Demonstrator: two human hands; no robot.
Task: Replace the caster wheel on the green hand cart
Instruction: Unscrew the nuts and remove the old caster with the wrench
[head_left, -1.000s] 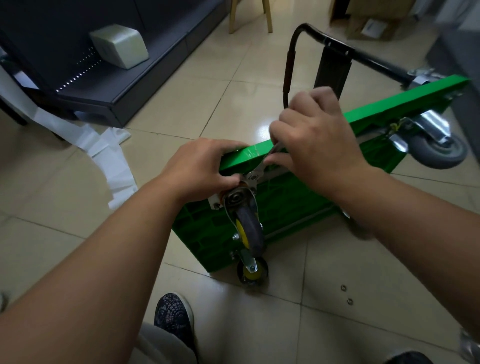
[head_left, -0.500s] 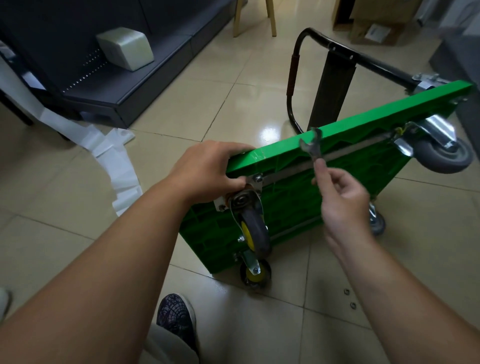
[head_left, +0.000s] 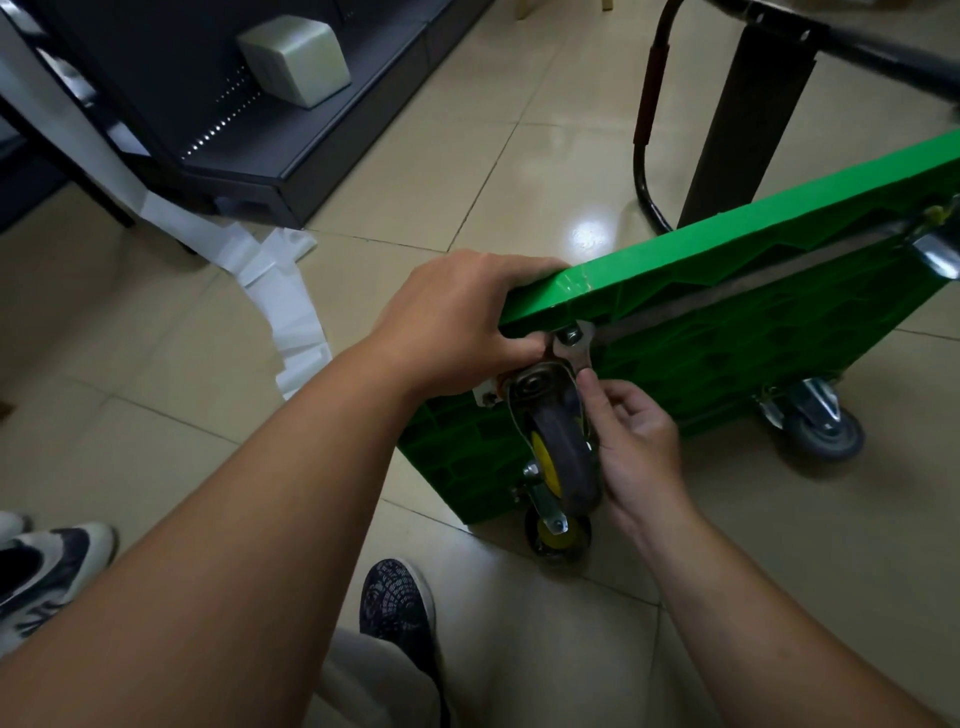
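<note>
- Since half a second ago the right hand (head_left: 641, 447) has dropped from the cart's upper edge to beside the caster, and the wrench (head_left: 575, 356) now sits on a nut (head_left: 571, 335).
- The caster wheel (head_left: 563, 460), dark tread with a yellow hub, is on the near upper corner of the cart's underside. Its long axis runs up and down and the tread faces the camera.
- The wrench head is around the nut just above the caster's mounting plate (head_left: 485, 396), with the handle sloping down.
- The right hand's fingers (head_left: 597, 392) pinch the wrench handle, close against the wheel's right side.
- The left hand (head_left: 457, 322) grips the deck's top corner, its fingers curled over the edge and its thumb beneath, touching the plate.
- The green hand cart (head_left: 753, 332) stands on its long edge on the tiled floor (head_left: 182, 467), underside towards the person. Its long axis climbs from near left to far right.
- A second yellow-hubbed caster (head_left: 556, 535) touches the floor directly below, and a grey caster (head_left: 826, 428) stands to the right.
- The black handle (head_left: 649, 130) rises behind the deck.
- Open tiles lie left of the cart, with a shoe (head_left: 397, 605) near the lower caster.
- A white paper strip (head_left: 283, 296) and a dark shelf unit (head_left: 291, 150) edge the far left.
</note>
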